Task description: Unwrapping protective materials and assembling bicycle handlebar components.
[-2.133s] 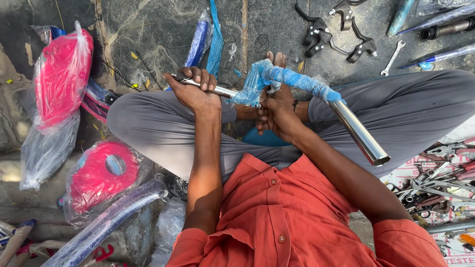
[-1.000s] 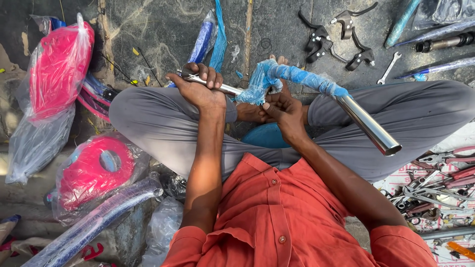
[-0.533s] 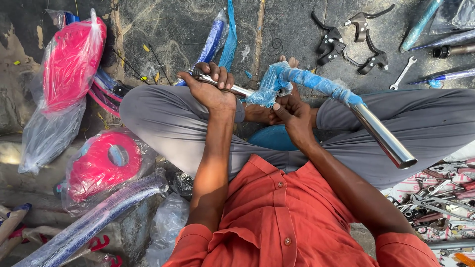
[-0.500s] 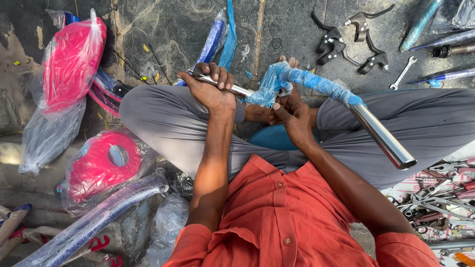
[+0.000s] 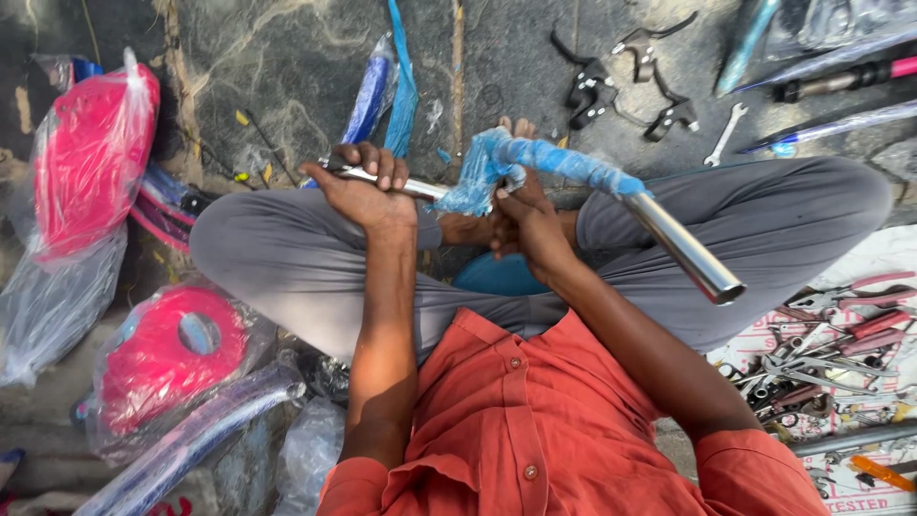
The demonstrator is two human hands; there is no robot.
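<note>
I sit cross-legged in grey trousers and an orange shirt. Across my lap lies a chrome handlebar tube, its bent middle covered in blue plastic wrap. My left hand is closed around the tube's bare left end. My right hand pinches the loose bunch of blue wrap near the bend. The right end of the tube sticks out open and shiny over my right knee.
Pink parts in clear bags and a pink disc lie at left. A blue wrapped bar lies ahead. Black brake levers and a spanner sit far right. Pliers and hand tools are on a printed sheet at right.
The view has shifted slightly. My right hand has kept working at the blue wrap near the bend, and the tube's right end has dropped a little lower.
</note>
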